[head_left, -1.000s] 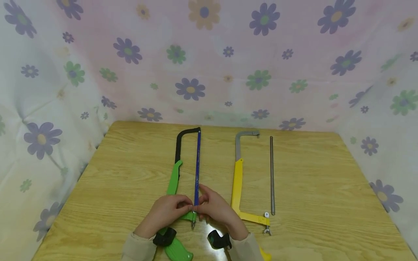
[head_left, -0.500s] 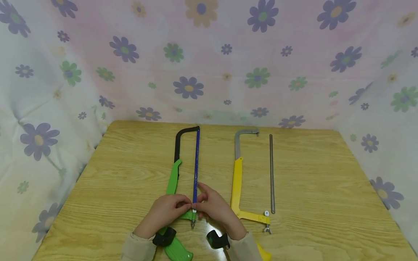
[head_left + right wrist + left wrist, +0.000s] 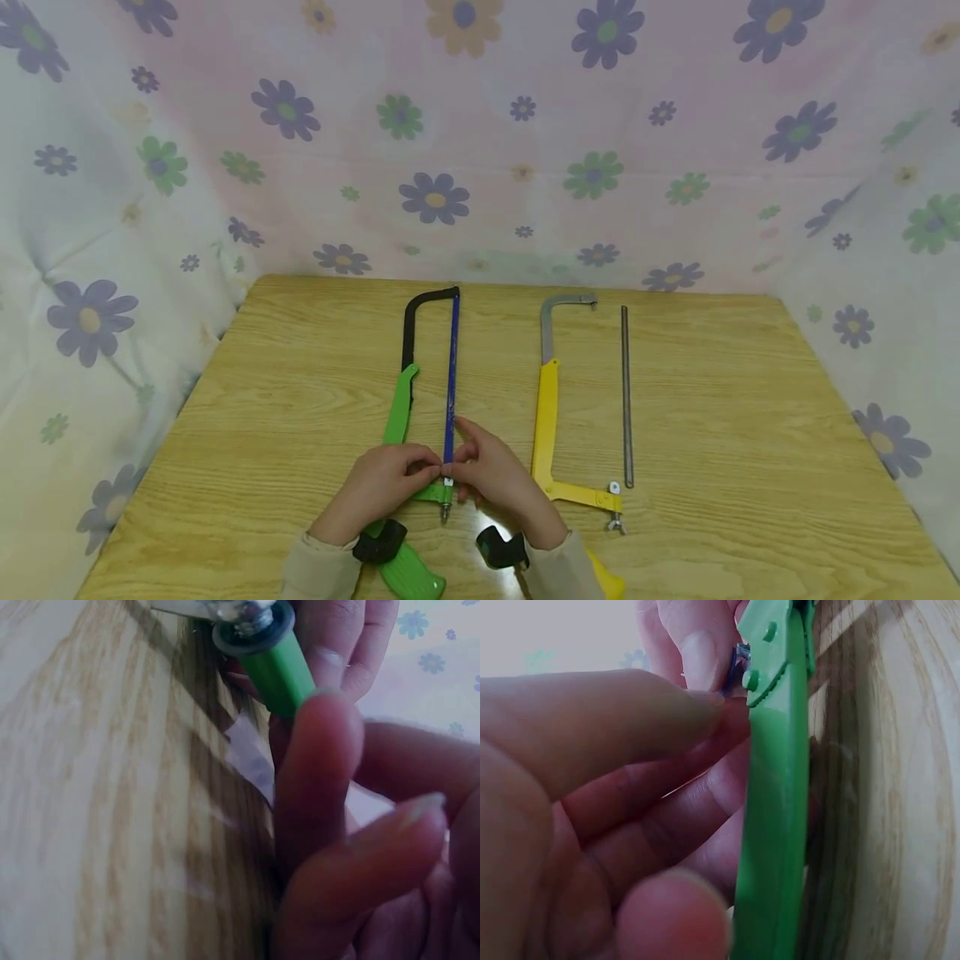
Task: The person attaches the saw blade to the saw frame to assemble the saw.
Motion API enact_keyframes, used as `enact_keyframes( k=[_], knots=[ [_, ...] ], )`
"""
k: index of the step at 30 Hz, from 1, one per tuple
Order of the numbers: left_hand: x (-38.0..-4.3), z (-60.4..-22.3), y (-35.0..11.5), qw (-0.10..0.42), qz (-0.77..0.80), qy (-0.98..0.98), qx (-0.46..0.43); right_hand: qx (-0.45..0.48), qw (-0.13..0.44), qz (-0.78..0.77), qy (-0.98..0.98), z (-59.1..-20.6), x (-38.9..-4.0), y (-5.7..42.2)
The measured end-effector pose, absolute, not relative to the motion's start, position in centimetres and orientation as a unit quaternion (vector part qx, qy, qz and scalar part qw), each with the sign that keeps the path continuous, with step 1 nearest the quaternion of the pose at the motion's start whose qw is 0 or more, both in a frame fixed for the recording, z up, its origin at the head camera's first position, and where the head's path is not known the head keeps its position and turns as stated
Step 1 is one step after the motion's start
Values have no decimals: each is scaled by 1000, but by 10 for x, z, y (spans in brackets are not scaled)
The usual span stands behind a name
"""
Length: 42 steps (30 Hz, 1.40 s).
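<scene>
A hacksaw with a green and black frame lies on the table, and a blue saw blade runs along its open side. My left hand pinches at the blade's near end with thumb and fingertips, beside the green lower arm. From the other side my right hand pinches the same end, its index finger along the blade. Below the fingertips sits the frame's green end piece with a metal wing nut. Fingers partly hide the blade's near end and its seat.
To the right lies a yellow and grey hacksaw frame with no blade, a wing nut at its near end. Beyond it is a thin grey rod-like strip. A floral cloth surrounds the wooden table behind and at both sides.
The head view has shifted slightly. Both hands keep their places at the blade's near end, with only tiny fingertip movement; the tools lie as before.
</scene>
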<state>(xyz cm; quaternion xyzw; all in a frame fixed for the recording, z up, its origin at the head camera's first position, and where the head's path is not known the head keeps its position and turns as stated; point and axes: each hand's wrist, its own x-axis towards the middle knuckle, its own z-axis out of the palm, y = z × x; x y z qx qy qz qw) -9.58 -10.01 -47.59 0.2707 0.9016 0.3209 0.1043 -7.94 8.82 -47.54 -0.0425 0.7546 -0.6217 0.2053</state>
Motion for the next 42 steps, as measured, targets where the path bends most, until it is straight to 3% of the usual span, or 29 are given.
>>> enact_keyframes(
  k=[42],
  knots=[
    [-95,-475,-100,126,314,901,271,-60,204,-520,828,-471,-78,93]
  ],
)
